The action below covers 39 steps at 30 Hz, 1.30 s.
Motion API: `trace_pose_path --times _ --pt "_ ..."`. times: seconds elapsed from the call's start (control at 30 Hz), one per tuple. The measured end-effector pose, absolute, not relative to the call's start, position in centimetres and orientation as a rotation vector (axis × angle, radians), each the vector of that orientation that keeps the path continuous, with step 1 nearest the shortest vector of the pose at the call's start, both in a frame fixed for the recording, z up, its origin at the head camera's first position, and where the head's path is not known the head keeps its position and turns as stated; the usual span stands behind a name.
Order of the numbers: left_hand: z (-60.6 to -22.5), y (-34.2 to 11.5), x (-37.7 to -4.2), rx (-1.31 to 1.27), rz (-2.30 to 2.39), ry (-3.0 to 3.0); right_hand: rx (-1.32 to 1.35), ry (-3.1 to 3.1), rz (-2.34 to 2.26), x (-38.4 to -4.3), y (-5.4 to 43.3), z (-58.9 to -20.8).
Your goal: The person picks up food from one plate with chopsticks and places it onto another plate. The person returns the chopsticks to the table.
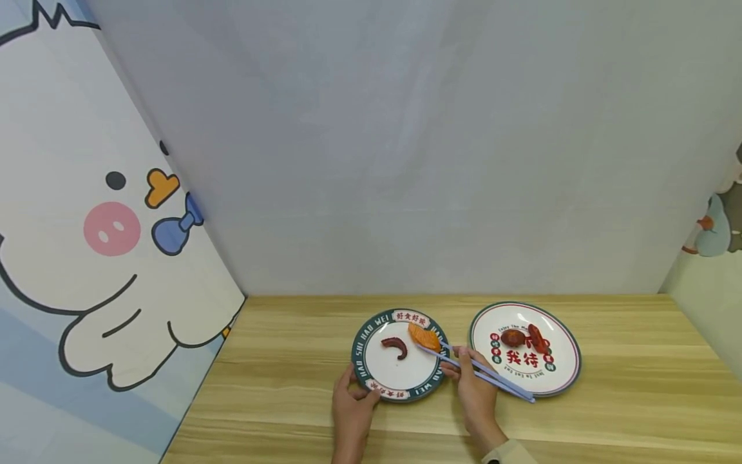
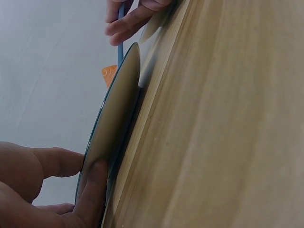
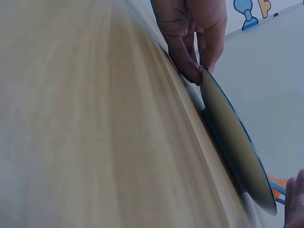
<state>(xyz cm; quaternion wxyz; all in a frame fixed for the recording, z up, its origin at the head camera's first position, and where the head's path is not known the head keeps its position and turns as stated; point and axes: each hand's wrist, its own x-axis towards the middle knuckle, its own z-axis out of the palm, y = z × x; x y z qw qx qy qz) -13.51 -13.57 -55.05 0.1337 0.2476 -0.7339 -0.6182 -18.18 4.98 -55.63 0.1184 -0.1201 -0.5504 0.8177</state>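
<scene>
My left hand [image 1: 352,412] grips the near left rim of a green-rimmed plate [image 1: 388,377], thumb on top and fingers at the edge. In my right hand [image 1: 476,390] is a pair of light blue chopsticks [image 1: 493,376], pointing left over that plate. Their tips meet an orange food piece [image 1: 425,336] at the plate's right side; in the left wrist view the orange piece [image 2: 109,74] shows above the rim. A dark red curled piece [image 1: 395,347], like a small tentacle, lies left of it on the plate. In the right wrist view the right hand [image 3: 295,202] is mostly cut off.
A second white plate [image 1: 565,361] with red lettering stands to the right, bearing a brown oval piece [image 1: 513,338] and a red piece [image 1: 537,339]. Both plates are on a wooden table [image 1: 278,361] before a pale wall [image 1: 435,161]. A cartoon-printed panel [image 1: 58,270] borders the left side.
</scene>
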Motion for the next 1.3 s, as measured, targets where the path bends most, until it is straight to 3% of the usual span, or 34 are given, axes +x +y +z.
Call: trace_pose_path --times 1.3 --pt "-54.81 -13.73 -13.26 0.725 -1.790 -2.135 -0.432 -1.531 2.260 -17.77 4.10 -55.64"
